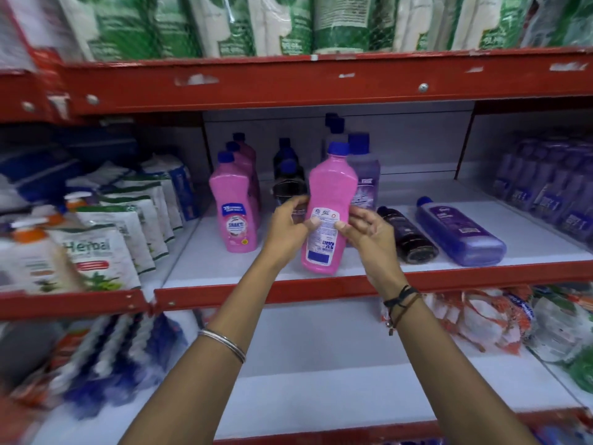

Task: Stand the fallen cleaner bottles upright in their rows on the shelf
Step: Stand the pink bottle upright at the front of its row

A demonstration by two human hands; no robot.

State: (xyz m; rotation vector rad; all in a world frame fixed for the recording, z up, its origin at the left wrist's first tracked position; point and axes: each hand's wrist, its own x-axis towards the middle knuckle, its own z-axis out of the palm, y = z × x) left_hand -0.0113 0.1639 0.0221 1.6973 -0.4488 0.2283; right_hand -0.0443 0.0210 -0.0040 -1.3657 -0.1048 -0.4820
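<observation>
A pink cleaner bottle (330, 200) with a blue cap is held upright, slightly tilted, just above the front of the white shelf (224, 264). My left hand (288, 226) grips its left side and my right hand (365, 229) its right side, thumbs on the back label. To the left stands a row of pink bottles (236, 207). Behind my hands stand dark bottles (287, 175) and a purple bottle (364, 178). To the right a dark bottle (407, 234) and a purple bottle (459, 229) lie on their sides.
A red shelf beam (288, 85) runs overhead with green-and-white packs above it. White herbal pouches (102, 248) fill the left bay, and purple bottles (545, 191) stand at the far right. A red front rail (256, 292) edges the shelf; packets lie on the shelf below.
</observation>
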